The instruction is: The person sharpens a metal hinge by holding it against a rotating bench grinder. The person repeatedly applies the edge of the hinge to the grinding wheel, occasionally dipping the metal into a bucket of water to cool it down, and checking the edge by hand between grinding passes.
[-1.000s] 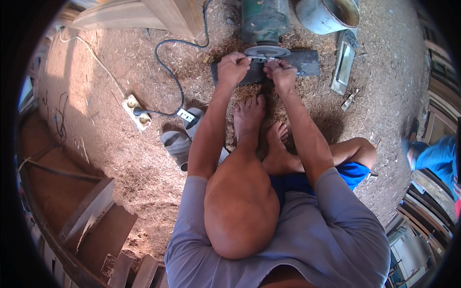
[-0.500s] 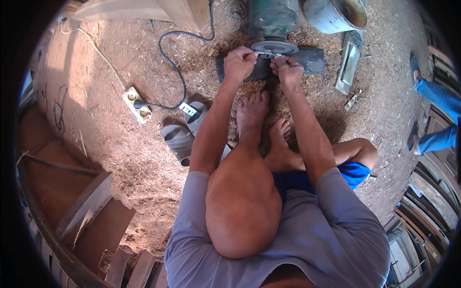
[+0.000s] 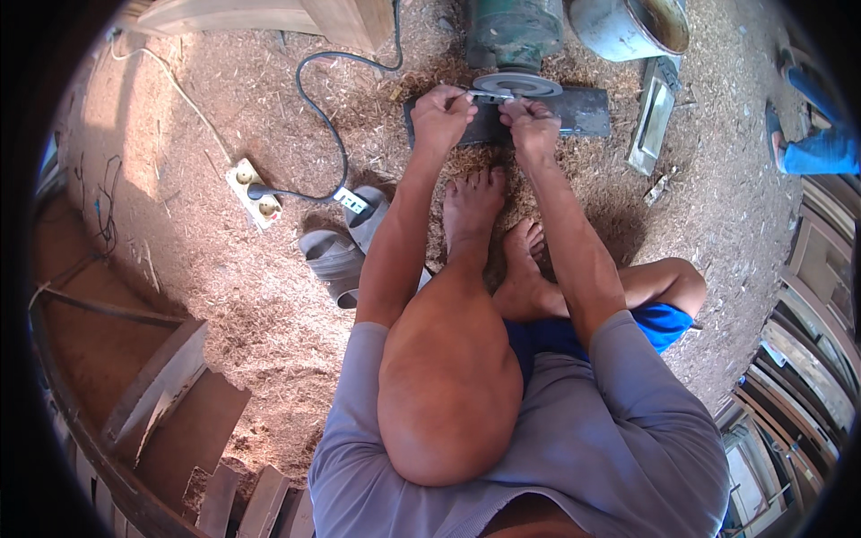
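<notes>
A short, thin silvery metal piece [image 3: 490, 94] spans the gap between my two hands, at the front of a grey grinding wheel [image 3: 531, 85]. My left hand [image 3: 443, 118] pinches its left end, and my right hand [image 3: 531, 127] is closed on its right end. Whether the metal touches the wheel I cannot tell. The wheel is mounted on a worn green motor [image 3: 516, 36] at the top. Beneath both hands lies a dark flat slab [image 3: 583, 112] on the ground.
A whitish bucket [image 3: 614, 29] and a narrow wood-and-metal piece [image 3: 652, 125] lie right of the motor. At left, a black cord [image 3: 329, 134] runs to a power strip [image 3: 251, 190] near sandals [image 3: 336, 255]. Another person's jeans-clad leg [image 3: 821, 151] shows far right. Wood shavings cover the ground.
My hands and the metal piece have shifted slightly left along the wheel, and the piece sits at a different angle. The other person at right has walked farther up the view.
</notes>
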A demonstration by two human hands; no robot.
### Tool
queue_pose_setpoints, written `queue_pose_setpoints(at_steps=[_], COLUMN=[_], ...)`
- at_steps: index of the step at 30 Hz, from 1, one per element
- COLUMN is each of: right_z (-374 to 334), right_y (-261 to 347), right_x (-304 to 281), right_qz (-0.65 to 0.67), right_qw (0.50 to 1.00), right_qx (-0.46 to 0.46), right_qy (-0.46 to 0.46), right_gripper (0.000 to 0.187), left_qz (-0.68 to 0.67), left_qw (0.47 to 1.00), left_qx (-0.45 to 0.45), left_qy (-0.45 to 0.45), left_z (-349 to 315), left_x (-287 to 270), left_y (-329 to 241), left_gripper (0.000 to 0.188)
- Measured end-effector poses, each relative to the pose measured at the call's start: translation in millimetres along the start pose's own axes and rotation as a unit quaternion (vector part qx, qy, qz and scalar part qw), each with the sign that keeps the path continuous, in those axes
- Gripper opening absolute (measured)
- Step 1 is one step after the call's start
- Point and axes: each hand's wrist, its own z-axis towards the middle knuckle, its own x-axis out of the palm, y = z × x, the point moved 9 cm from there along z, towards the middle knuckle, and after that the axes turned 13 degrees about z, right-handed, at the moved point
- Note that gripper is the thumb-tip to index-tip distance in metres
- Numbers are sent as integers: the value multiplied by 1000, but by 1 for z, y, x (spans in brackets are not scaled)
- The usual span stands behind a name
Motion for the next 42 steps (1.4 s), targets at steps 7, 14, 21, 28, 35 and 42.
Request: queue_pose_setpoints(at_steps=[7,14,21,28,35,42], right_z=[-7,-11,-5,-3,-4,-8], right_y=[7,9,6,5,7,8], right_x=[-1,-3,-9,-14,-16,-7], right_qz=[10,3,14,29,30,9], right_qw=[1000,999,999,998,997,998], right_qx=[8,29,25,31,37,33], right_qy=[-18,-39,-39,-42,-53,-55], right_gripper=[6,5,5,4,3,3], left_qz=[6,60,106,168,211,135], left_qw=[1000,998,994,985,975,989], left_qx=[1,-2,13,23,74,52], left_qy=[-8,-11,-15,-17,-18,-15], left_z=[-3,-2,1,1,-5,0], left_x=[-2,-1,2,4,6,2], left_y=[-8,-4,-3,-8,-28,-11], left_gripper=[11,13,16,19,13,10])
